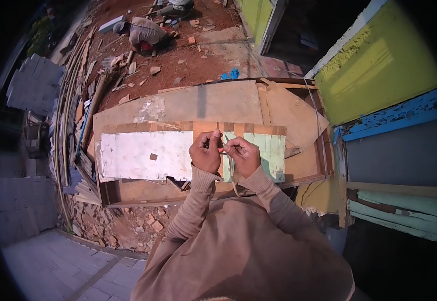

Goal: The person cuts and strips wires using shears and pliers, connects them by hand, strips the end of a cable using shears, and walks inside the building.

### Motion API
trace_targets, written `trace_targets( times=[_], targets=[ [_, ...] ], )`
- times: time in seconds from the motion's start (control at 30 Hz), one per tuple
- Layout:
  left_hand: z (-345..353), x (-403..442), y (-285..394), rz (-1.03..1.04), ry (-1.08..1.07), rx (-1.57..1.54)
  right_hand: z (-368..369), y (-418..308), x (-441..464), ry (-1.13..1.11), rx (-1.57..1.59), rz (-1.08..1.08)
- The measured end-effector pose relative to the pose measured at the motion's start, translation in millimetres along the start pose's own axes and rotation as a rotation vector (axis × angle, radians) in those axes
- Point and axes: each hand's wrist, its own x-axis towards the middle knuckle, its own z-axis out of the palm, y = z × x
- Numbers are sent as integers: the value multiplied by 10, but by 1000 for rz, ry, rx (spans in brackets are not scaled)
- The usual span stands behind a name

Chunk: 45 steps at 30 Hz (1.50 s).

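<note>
My left hand [207, 152] is closed with its thumb raised, pinching near the upper end of a thin pale strip [231, 175]. Close beside it, my right hand [243, 154] pinches the same strip, whose lower part hangs in a curve toward my body. A small reddish bit shows between the two hands; I cannot make out what it is. Both hands are above a long painted board [128, 155], white at the left and pale green at the right, with bare brown wood between. The board lies on a wooden door-like panel [218, 103].
Bamboo poles and sticks [70, 115] lie along the left. A person [146, 32] crouches on the red soil behind, with part of another person beyond. At the right stands a yellow-green wall [379, 65] with peeling blue trim. Brick rubble [153, 223] lies below the panel.
</note>
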Motion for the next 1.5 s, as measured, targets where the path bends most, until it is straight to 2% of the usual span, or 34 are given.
trace_targets(
  times=[0.07, 0.17, 0.23, 0.27, 0.33, 0.37, 0.43, 0.47, 0.57, 0.63, 0.67, 0.73, 0.83, 0.97, 1.03, 1.1, 1.2, 1.33, 1.43, 1.5],
  targets=[
    [-2, 28, -108, -17, -4, -14, -29, -138, -35, -5, -54, 37],
    [28, -1, -25, -225, 20, -256, -27, -87, -83, 30, -83, 46],
    [29, 8, 13, -253, 41, -253, -12, -14, -76, 79, 144, 92],
    [20, 14, 23, -282, 67, -251, -9, 18, -102, 81, 145, 92],
    [-13, 26, 50, -264, 23, -214, 70, -167, -138, 69, 47, -55],
    [-24, 19, 51, -248, -20, -178, 57, -125, -153, 75, 48, -52],
    [-20, 11, 27, -231, -36, -183, 25, -66, -152, 67, -255, -197],
    [-18, 10, 20, -207, -45, -190, 12, -42, -161, 70, -255, -197],
    [20, -33, 27, -214, 2, -288, 39, -92, -179, 87, -83, -75],
    [29, -52, -26, -215, 6, -314, 61, -56, -180, 84, 327, 138],
    [29, -59, -51, -214, 12, -340, 74, -39, -179, 86, 327, 137],
    [34, -80, -37, -207, 18, -326, 94, -13, -174, 133, 525, 299],
    [26, -91, 24, -169, 21, -311, 81, -35, -153, 171, 654, 369],
    [-33, -38, 31, -187, 11, -333, 94, -308, -192, 163, 596, 371],
    [-66, -25, 11, -203, -3, -315, 60, -180, -203, -16, 340, 218],
    [-55, -30, -4, -219, -23, -298, 59, -113, -204, 49, 357, 197],
    [-32, -87, -2, -121, -30, -273, 68, -49, -184, 153, 333, 138],
    [7, -177, 47, -229, -2, -258, 101, -46, -193, 243, 331, 94],
    [18, -181, 1, -214, -3, -325, 109, -121, -179, 243, 314, 84],
    [17, -179, -20, -172, -89, -300, 126, -156, -168, 219, 333, 65]
  ],
)
